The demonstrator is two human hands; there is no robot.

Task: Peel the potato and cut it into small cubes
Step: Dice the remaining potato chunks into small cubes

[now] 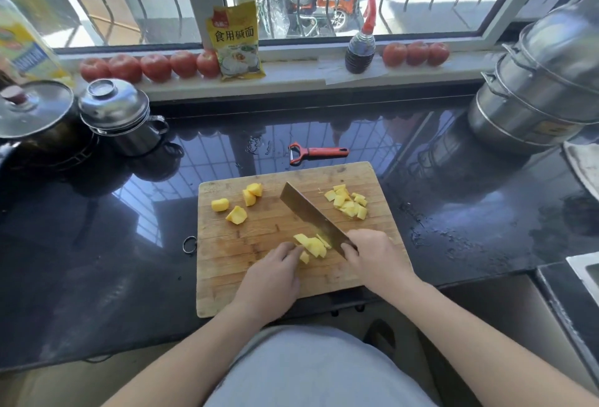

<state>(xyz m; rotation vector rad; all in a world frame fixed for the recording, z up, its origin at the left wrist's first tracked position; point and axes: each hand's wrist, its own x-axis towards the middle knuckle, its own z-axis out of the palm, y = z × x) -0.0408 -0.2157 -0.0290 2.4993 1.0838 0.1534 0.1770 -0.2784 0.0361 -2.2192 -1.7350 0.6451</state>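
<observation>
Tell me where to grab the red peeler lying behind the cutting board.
Grip the peeler by its straight red handle, coming from above at its right end. It lies flat on the countertop, blade head pointing left, handle free of the cutting board.

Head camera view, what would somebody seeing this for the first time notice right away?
First the cleaver, gripped by the right hand, slanting across the wooden cutting board over yellow potato pieces that the left hand steadies. More potato lies on the board in large chunks at far left and small cubes at far right. Behind, a red peeler lies on the black counter, and tomatoes line the windowsill.
</observation>
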